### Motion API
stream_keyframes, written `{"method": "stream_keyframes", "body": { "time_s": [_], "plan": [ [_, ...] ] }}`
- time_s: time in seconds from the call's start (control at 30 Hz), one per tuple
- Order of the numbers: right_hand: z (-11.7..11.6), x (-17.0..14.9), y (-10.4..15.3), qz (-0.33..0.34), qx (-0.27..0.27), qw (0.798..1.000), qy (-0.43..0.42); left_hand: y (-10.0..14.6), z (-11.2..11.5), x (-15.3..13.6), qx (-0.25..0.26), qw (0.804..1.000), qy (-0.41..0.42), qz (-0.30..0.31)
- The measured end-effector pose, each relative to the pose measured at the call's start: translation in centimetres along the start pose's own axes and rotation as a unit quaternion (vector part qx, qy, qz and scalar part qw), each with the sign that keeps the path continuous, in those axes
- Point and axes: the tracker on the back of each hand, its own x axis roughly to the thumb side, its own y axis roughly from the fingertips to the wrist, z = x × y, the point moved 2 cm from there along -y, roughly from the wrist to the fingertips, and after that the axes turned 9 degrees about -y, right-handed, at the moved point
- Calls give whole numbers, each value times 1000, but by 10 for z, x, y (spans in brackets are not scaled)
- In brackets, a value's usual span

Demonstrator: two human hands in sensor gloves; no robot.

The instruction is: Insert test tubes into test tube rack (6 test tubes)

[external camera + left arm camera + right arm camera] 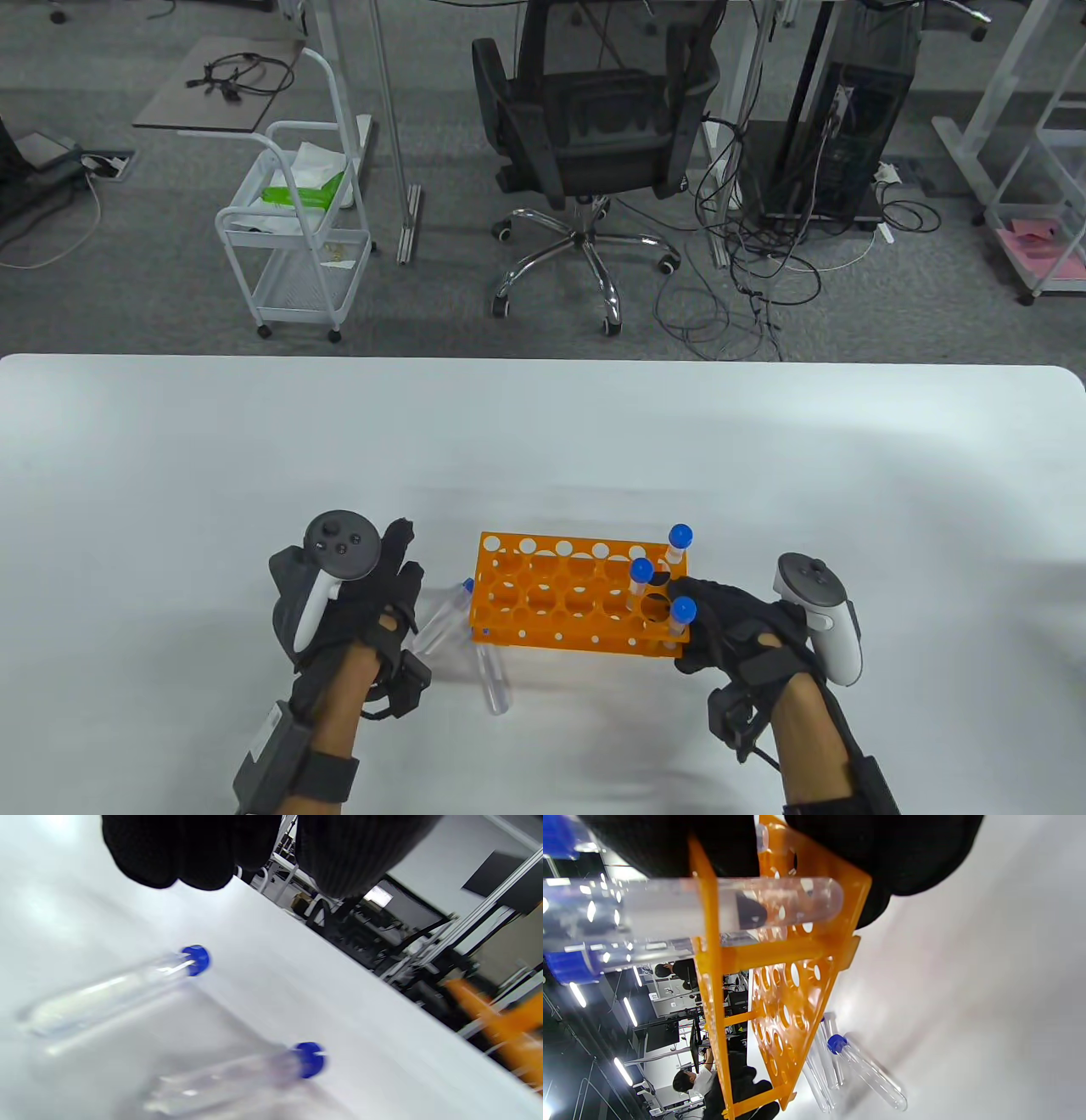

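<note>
An orange test tube rack (581, 598) stands on the white table (543, 441). Three blue-capped tubes stand in its right end (679, 539) (640, 573) (681, 613). Loose tubes lie left of the rack (445, 615) and at its front left corner (492, 679). My left hand (399, 564) hovers empty above two lying tubes (114, 988) (237, 1077), with its fingers (169, 849) apart from them. My right hand (691, 624) grips the rack's right end. In the right wrist view, my fingers (882, 849) hold the rack (780, 984) around a standing tube (734, 906).
The table's far edge (543, 361) lies well beyond the rack. An office chair (594, 127) and a white cart (297, 229) stand on the floor behind it. The right wrist view shows loose tubes (867, 1073) on the table past the rack.
</note>
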Motion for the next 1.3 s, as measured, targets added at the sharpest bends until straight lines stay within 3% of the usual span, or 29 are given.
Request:
{"method": "stream_keyframes", "body": {
  "time_s": [0.13, 0.23, 0.37, 0.57, 1.13, 1.3],
  "plan": [
    [-1, -1, 0, 1, 3, 1000, -3, -15, 12, -17, 12, 997, -54, -44],
    [-2, 1, 0, 0, 5, 1000, 8, -25, 22, -26, -29, 995, -79, -58],
    [-3, 2, 0, -1, 6, 1000, 8, -34, 25, -29, -42, 991, -114, -64],
    [-3, 1, -1, -6, 7, 1000, 9, -39, 35, -24, -19, 984, -166, -64],
    [-3, -3, -2, -16, -2, 1000, 11, -43, 48, -21, 10, 976, -210, -50],
    [-6, -2, -3, -16, 8, 1000, 13, -39, 38, -29, 21, 984, -169, -51]
  ]
}}
